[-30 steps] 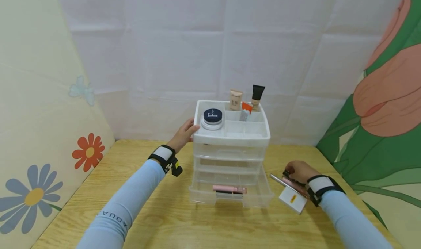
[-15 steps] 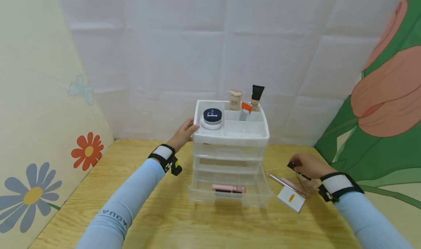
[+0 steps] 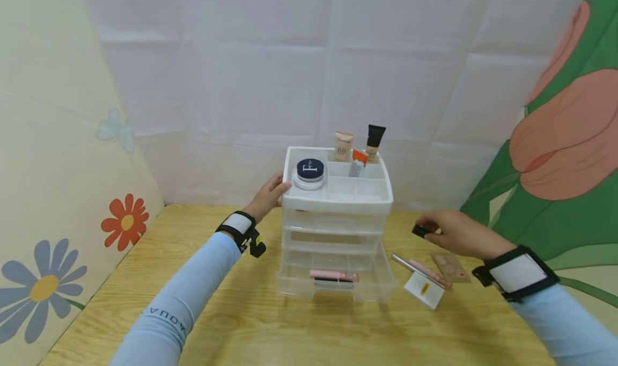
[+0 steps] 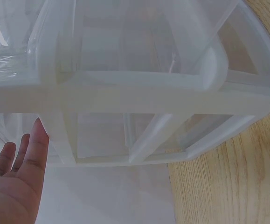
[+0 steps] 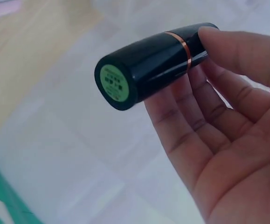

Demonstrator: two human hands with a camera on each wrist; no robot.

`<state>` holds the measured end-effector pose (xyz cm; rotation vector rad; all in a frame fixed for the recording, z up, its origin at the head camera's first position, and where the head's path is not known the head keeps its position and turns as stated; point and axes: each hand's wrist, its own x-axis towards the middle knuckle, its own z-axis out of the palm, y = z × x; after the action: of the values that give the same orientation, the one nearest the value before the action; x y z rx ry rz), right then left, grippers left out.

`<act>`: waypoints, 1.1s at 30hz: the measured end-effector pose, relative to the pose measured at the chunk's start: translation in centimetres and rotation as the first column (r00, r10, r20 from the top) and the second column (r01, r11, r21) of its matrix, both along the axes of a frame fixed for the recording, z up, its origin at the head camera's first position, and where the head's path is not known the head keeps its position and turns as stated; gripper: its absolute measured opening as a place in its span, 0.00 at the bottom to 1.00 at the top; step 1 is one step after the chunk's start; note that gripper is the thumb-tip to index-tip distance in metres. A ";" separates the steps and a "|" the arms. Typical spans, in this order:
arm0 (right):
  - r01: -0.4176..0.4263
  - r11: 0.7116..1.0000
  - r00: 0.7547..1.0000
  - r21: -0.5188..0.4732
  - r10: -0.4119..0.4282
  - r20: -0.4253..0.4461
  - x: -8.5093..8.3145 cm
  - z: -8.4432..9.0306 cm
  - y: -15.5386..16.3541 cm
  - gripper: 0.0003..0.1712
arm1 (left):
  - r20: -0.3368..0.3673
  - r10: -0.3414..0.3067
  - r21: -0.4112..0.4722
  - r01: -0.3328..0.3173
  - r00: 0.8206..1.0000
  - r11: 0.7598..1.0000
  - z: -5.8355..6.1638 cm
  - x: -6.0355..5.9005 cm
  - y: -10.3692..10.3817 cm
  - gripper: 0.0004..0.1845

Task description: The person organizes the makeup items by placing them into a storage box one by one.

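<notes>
Pinching a black lipstick [image 5: 151, 60] between thumb and fingertips, the right hand [image 3: 456, 233] holds it in the air to the right of the clear drawer unit [image 3: 336, 232], above the table [image 3: 251, 323]. The wrist view shows the tube lying across the fingers, its green-labelled base free and pointing away from the palm, a thin copper band near the gripped end. It looks light and rigid, a glossy plastic cylinder — likely slick, and apt to roll if set on its side. The grip sits at one end, so the tube could pivot; a hold nearer the middle, on either side of the band, would probably steady it. The cap may pull off if taken alone. The left hand [image 3: 268, 196] rests with straight, relaxed fingers against the unit's upper left side, holding nothing. The bottom drawer [image 3: 338, 285] stands pulled out with a pink tube [image 3: 335, 275] inside — a palette [image 3: 450, 265] and a white box [image 3: 424, 290] lie on the table near the right hand.
</notes>
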<state>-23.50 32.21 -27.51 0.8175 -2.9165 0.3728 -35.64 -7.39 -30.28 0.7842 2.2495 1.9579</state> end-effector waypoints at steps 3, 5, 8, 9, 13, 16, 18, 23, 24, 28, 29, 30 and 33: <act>-0.044 0.999 0.999 0.016 0.044 -0.013 0.9 1.3 -1.6 0.12 | -0.004 0.013 0.007 -0.013 1.000 1.000 -0.5 -0.6 0.0 0.29; -0.066 0.998 0.998 0.022 0.066 -0.019 1.4 2.0 -2.9 0.13 | -0.005 0.017 0.009 -0.017 1.000 1.000 -0.5 -0.6 0.0 0.29; -0.111 0.994 0.993 0.025 0.112 -0.027 1.7 2.7 -4.7 0.14 | -0.007 0.023 0.009 -0.023 1.000 1.000 -0.4 -0.5 0.0 0.29; -0.124 0.992 0.991 0.036 0.126 -0.037 1.8 2.8 -5.3 0.15 | -0.006 0.024 0.009 -0.023 1.000 1.000 -0.4 -0.5 0.0 0.29; -0.193 0.978 0.980 0.083 0.197 -0.040 1.7 2.9 -7.7 0.15 | -0.005 0.014 0.008 -0.014 1.000 1.000 -0.4 -0.5 0.0 0.30; -0.232 0.969 0.973 0.091 0.232 0.011 1.3 2.8 -9.2 0.12 | -0.002 0.002 0.007 -0.002 1.000 1.000 -0.5 -0.5 -0.1 0.30; -0.260 0.963 0.965 0.075 0.256 0.062 0.9 2.7 -10.1 0.11 | 0.001 0.005 0.005 -0.005 1.000 1.000 -0.5 -0.5 -0.1 0.30; -0.310 0.949 0.944 0.054 0.300 0.140 -0.2 2.1 -12.1 0.10 | 0.002 0.008 0.000 -0.008 1.000 1.000 -0.5 -0.5 -0.1 0.30; -0.318 0.946 0.940 0.062 0.307 0.147 -0.4 2.0 -12.5 0.10 | -0.001 0.006 0.000 -0.006 1.000 1.000 -0.5 -0.5 -0.1 0.30; -0.343 0.934 0.932 0.097 0.325 0.159 -1.3 1.3 -13.9 0.11 | -0.008 0.001 0.004 -0.001 1.000 1.000 -0.5 -0.4 0.0 0.30; -0.345 0.933 0.931 0.104 0.326 0.163 -1.5 1.1 -14.2 0.11 | -0.010 -0.001 0.005 0.001 1.000 1.000 -0.5 -0.4 0.0 0.30; -0.347 0.932 0.930 0.108 0.327 0.170 -1.7 0.9 -14.5 0.12 | -0.009 0.000 0.007 0.000 1.000 1.000 -0.5 -0.5 -0.1 0.29; -0.346 0.929 0.929 0.131 0.319 0.187 -2.4 0.2 -15.3 0.12 | -0.008 -0.004 0.015 0.004 1.000 1.000 -0.5 -0.5 -0.1 0.29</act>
<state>-25.92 16.87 -27.36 1.3801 -2.9820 0.2369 -36.12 -7.44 -30.82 0.7991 2.2382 1.9758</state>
